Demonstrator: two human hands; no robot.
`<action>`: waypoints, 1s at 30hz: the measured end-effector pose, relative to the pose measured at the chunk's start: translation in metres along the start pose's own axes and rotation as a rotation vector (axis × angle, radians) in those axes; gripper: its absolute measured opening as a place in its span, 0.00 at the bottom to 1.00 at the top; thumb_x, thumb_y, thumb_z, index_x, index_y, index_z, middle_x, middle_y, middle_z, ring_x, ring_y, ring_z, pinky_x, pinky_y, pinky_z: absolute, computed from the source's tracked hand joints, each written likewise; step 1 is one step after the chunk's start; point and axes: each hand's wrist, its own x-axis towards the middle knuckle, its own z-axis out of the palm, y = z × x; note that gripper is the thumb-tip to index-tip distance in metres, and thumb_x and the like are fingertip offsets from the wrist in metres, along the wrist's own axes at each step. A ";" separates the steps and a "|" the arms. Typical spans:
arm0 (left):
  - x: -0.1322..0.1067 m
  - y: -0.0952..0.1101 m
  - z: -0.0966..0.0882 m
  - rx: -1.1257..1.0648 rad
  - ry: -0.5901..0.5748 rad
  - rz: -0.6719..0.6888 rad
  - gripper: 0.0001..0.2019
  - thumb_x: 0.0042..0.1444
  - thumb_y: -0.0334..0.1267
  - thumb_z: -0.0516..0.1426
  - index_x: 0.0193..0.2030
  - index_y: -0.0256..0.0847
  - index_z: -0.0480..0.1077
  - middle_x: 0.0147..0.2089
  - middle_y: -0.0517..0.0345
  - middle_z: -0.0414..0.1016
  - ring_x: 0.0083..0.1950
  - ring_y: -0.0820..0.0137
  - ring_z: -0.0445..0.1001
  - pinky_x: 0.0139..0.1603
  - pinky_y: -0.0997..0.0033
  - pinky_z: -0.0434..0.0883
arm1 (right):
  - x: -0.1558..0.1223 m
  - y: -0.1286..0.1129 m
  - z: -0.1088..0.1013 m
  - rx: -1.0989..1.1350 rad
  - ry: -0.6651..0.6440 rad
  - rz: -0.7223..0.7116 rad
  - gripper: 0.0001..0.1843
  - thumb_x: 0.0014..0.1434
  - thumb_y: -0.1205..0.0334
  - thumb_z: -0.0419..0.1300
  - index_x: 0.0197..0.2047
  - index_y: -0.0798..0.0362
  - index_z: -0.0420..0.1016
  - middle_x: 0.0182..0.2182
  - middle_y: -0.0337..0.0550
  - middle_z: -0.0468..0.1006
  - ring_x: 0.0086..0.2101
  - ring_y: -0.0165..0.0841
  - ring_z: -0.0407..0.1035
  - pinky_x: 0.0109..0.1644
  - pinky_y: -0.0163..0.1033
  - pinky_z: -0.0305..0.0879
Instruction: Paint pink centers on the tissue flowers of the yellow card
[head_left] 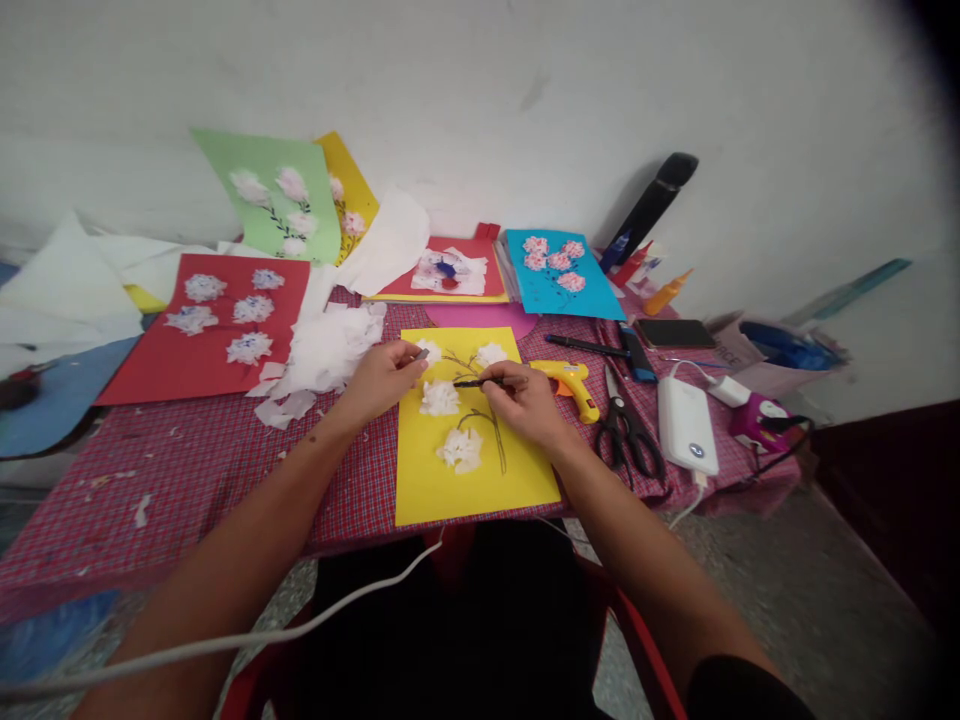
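Right hand (525, 403) pinching black pen (469, 383), left hand (382, 378) pinching grey piece (423, 354); glue gun (574, 385) beside yellow card (480, 490).

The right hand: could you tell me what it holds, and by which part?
The right hand pinches a black pen by its barrel, near the tip.

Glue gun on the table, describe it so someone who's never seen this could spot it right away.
On the red checked tablecloth, find the yellow card sheet at the table's near edge. Just off its right edge, beside the right hand, lies a yellow-and-orange hot glue gun, the only pistol-shaped tool there, between the sheet and the black-handled scissors.
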 end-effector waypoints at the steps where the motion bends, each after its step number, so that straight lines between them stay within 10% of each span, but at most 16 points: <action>1: 0.000 -0.001 0.000 -0.004 0.001 0.003 0.16 0.57 0.47 0.63 0.48 0.40 0.77 0.40 0.53 0.83 0.35 0.65 0.79 0.36 0.65 0.73 | 0.000 0.000 0.000 0.006 0.007 -0.003 0.06 0.58 0.59 0.62 0.38 0.49 0.79 0.26 0.38 0.77 0.26 0.32 0.67 0.29 0.37 0.60; 30: -0.002 -0.001 0.001 -0.085 0.069 0.057 0.15 0.60 0.48 0.62 0.48 0.41 0.78 0.36 0.56 0.81 0.32 0.69 0.76 0.36 0.67 0.74 | 0.005 0.008 -0.002 -0.028 0.246 -0.066 0.09 0.60 0.58 0.62 0.43 0.49 0.80 0.38 0.44 0.82 0.36 0.37 0.75 0.41 0.42 0.73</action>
